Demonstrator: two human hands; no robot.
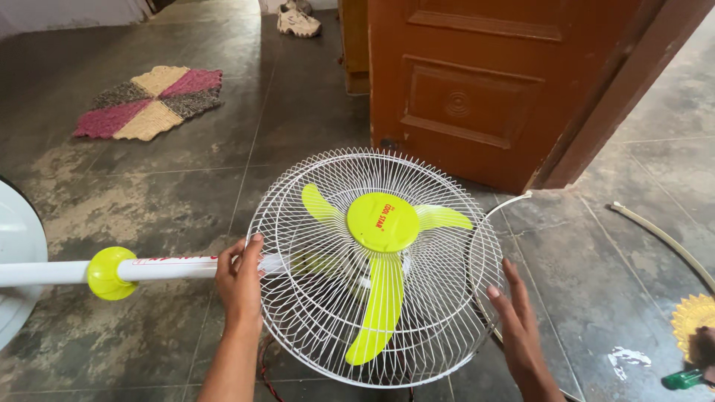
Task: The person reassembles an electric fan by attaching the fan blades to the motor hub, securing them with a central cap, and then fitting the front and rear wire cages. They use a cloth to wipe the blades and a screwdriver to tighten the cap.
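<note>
A pedestal fan lies on its side on the floor. Its round white wire cage point(328, 186) faces up, with a lime-green three-blade propeller point(383, 223) inside. My left hand point(240, 279) grips the left rim of the cage, where the white pole point(171, 266) meets the head. My right hand point(515, 324) rests with fingers spread against the cage's right edge. A lime-green collar point(108, 273) sits on the pole, and the white round base point(18, 246) is at the far left.
An orange-brown wooden door point(477, 82) stands just behind the fan. A patchwork mat point(153, 100) lies at the back left and shoes point(298, 21) further back. A thin white ring point(663, 234), a yellow toothed part point(693, 316) and a green-handled tool point(681, 380) lie at right.
</note>
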